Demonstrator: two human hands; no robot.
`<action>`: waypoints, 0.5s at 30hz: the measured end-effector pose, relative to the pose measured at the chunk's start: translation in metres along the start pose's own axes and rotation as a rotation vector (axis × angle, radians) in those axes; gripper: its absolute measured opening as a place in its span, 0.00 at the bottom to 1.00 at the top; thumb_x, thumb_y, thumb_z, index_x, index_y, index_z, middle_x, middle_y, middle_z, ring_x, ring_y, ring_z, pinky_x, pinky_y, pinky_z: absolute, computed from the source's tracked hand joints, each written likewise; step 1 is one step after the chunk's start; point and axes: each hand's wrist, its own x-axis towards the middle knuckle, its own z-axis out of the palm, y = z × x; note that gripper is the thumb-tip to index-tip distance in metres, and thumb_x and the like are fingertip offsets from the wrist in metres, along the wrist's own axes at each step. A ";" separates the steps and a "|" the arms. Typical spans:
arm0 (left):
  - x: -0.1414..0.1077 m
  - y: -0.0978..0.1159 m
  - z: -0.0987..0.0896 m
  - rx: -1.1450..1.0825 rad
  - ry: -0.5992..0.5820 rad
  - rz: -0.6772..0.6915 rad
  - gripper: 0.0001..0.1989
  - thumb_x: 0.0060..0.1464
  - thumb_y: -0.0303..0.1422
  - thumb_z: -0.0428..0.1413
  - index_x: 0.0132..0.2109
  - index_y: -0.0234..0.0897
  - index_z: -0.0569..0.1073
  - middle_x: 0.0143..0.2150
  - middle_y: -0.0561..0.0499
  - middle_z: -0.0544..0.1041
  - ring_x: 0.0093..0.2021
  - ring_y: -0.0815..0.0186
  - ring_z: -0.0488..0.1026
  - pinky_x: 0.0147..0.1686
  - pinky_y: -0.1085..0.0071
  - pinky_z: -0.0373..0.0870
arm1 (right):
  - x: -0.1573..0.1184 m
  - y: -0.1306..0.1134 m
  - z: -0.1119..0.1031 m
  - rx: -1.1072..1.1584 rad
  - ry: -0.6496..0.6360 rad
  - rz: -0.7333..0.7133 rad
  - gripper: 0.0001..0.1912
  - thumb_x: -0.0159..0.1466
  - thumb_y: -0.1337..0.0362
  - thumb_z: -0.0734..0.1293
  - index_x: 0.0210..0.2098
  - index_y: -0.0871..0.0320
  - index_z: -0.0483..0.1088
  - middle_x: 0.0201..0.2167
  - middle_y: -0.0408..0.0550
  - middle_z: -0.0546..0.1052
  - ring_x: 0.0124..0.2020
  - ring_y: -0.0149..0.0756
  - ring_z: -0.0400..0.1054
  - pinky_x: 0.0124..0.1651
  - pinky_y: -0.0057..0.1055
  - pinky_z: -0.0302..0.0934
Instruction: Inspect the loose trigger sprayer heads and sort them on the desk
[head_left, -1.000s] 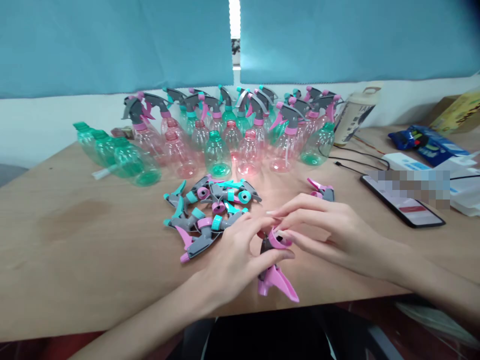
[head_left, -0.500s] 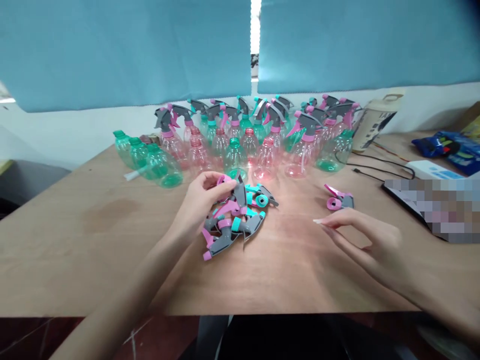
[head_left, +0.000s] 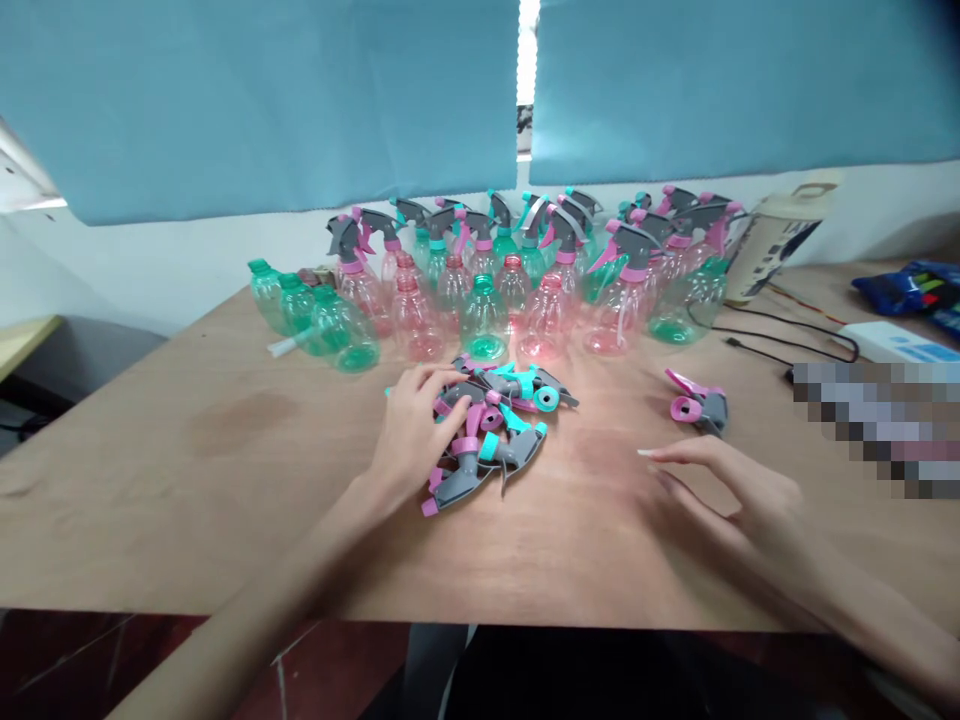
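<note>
My left hand (head_left: pixel 416 420) reaches over a pile of grey trigger spray heads with pink and turquoise parts. Its thumb and fingers are apart around a grey and pink spray head (head_left: pixel 469 392), touching the pile; part of that head is hidden by the fingers. A grey and turquoise spray head (head_left: pixel 517 450) lies at the pile's near side. My right hand (head_left: pixel 739 490) hovers above the table farther right, index finger and thumb slightly apart, with nothing visible between them. Closest to it is a single pink and grey spray head (head_left: pixel 701 405) lying behind the fingers.
Behind the pile stand several clear pink and green bottles, some topped with spray heads, such as a pink bottle (head_left: pixel 616 318), others uncapped, such as a green bottle (head_left: pixel 484 325). A tumbler (head_left: pixel 780 240), black cable (head_left: pixel 817 350) and white box (head_left: pixel 892 345) are at the right.
My left hand has lowered and drawn back a little; the spray head it held upright now lies flat on the pile. My right finger and thumb have parted slightly. The view has shifted left.
</note>
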 end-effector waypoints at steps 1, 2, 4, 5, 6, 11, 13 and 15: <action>-0.001 0.002 0.001 0.056 -0.037 0.092 0.11 0.58 0.31 0.53 0.48 0.39 0.72 0.53 0.46 0.70 0.54 0.57 0.65 0.55 0.54 0.59 | 0.001 0.001 0.002 -0.015 -0.016 0.003 0.11 0.63 0.65 0.62 0.46 0.52 0.66 0.40 0.48 0.75 0.39 0.40 0.72 0.39 0.37 0.69; -0.002 0.003 0.002 0.092 -0.085 0.169 0.13 0.59 0.33 0.52 0.51 0.40 0.71 0.56 0.45 0.68 0.56 0.58 0.63 0.55 0.55 0.59 | 0.003 0.002 0.003 -0.033 -0.030 0.004 0.11 0.63 0.64 0.62 0.46 0.52 0.65 0.42 0.48 0.75 0.41 0.41 0.72 0.40 0.39 0.68; -0.001 0.004 0.006 0.128 -0.197 0.243 0.15 0.61 0.35 0.50 0.54 0.39 0.70 0.59 0.45 0.66 0.59 0.58 0.61 0.57 0.56 0.59 | 0.008 0.004 0.005 -0.071 -0.047 0.003 0.12 0.63 0.63 0.61 0.46 0.53 0.65 0.44 0.49 0.73 0.45 0.43 0.70 0.45 0.42 0.66; 0.000 0.004 0.008 0.153 -0.245 0.253 0.16 0.61 0.36 0.50 0.54 0.38 0.70 0.59 0.44 0.66 0.59 0.57 0.61 0.57 0.56 0.59 | 0.011 0.007 0.006 -0.090 -0.045 0.005 0.11 0.64 0.62 0.61 0.46 0.53 0.66 0.46 0.50 0.72 0.47 0.44 0.68 0.48 0.44 0.65; 0.001 0.003 0.010 0.183 -0.280 0.250 0.17 0.61 0.37 0.50 0.54 0.37 0.70 0.59 0.43 0.67 0.59 0.57 0.61 0.57 0.56 0.59 | 0.014 0.011 0.006 -0.110 -0.038 0.011 0.12 0.64 0.61 0.61 0.46 0.54 0.66 0.47 0.51 0.71 0.50 0.46 0.67 0.50 0.47 0.63; 0.001 0.002 0.011 0.272 -0.336 0.226 0.17 0.62 0.38 0.49 0.53 0.35 0.71 0.57 0.43 0.69 0.60 0.54 0.61 0.56 0.53 0.59 | 0.019 0.050 0.004 -0.230 -0.011 0.040 0.21 0.63 0.52 0.61 0.52 0.54 0.64 0.59 0.56 0.63 0.59 0.55 0.57 0.58 0.55 0.53; -0.001 0.004 0.011 0.285 -0.321 0.238 0.16 0.62 0.38 0.49 0.52 0.35 0.72 0.57 0.42 0.69 0.59 0.53 0.62 0.55 0.52 0.60 | 0.017 0.068 0.004 -0.272 -0.068 0.097 0.30 0.61 0.48 0.62 0.59 0.52 0.58 0.61 0.56 0.61 0.62 0.59 0.52 0.59 0.56 0.51; -0.003 0.008 0.013 0.293 -0.279 0.255 0.15 0.61 0.37 0.50 0.50 0.34 0.73 0.57 0.40 0.69 0.58 0.52 0.63 0.54 0.52 0.61 | 0.015 0.080 0.004 -0.308 -0.099 0.160 0.39 0.59 0.45 0.63 0.64 0.53 0.51 0.61 0.56 0.60 0.64 0.61 0.48 0.59 0.58 0.50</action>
